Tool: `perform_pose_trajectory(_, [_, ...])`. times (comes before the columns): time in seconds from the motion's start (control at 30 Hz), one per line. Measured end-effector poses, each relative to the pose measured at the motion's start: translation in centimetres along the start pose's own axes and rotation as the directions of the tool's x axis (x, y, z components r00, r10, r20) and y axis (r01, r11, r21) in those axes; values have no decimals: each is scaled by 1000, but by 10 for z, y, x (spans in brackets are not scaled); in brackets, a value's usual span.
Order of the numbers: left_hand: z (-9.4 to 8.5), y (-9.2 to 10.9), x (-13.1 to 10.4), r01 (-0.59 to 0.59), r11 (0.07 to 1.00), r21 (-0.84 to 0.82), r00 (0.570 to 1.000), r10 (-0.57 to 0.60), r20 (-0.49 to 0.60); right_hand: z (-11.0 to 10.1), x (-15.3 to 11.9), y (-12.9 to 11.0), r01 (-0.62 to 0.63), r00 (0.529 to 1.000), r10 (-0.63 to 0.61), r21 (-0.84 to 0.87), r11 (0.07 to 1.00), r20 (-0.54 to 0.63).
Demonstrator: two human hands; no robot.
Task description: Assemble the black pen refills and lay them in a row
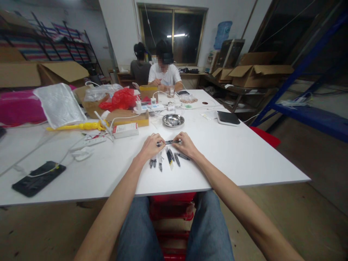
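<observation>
Above the white table, my left hand [152, 145] and my right hand [186, 144] face each other with fingers pinched. Between them a dark pen [169, 142] lies crosswise, its ends covered by my fingers. I cannot tell whether it is one piece or several parts. Close below my hands, loose pen parts are laid out: small dark-and-clear pieces [153, 163], a clear piece with a dark end [160, 163], thin black refills with yellow ends [170, 159], and dark pen barrels [177, 159]. Beyond my hands stands a shiny metal bowl [173, 120].
At left lie a black phone [39, 177] with a cable, a white box [125, 130] and a yellow object [81, 126]. A power strip [149, 108] and red plastic bag [119, 98] are further back. A black-topped device [228, 118] is at right. A person [164, 74] sits opposite.
</observation>
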State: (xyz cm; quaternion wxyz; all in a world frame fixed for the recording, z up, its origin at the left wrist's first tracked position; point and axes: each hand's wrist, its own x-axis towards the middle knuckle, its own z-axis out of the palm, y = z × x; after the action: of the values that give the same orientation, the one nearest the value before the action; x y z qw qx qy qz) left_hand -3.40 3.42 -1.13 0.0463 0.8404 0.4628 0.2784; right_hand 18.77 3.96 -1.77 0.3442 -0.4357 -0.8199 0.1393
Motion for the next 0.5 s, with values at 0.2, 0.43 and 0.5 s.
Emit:
perform_pose_trajectory(0.2, [-3, 1, -1, 36, 999, -14, 999, -36, 15, -17, 6, -18, 55, 988, -53, 13, 998, -146])
perform_pose_trajectory(0.43, [-4, 4, -4, 45, 999, 5, 999, -45, -6, 13, -154, -126, 471, 863, -428, 117, 875, -268])
perform_pose_trajectory(0.5, [-4, 4, -5, 61, 998, -2, 998, -61, -5, 49, -216, -135, 422, 890, -448, 229, 877, 78])
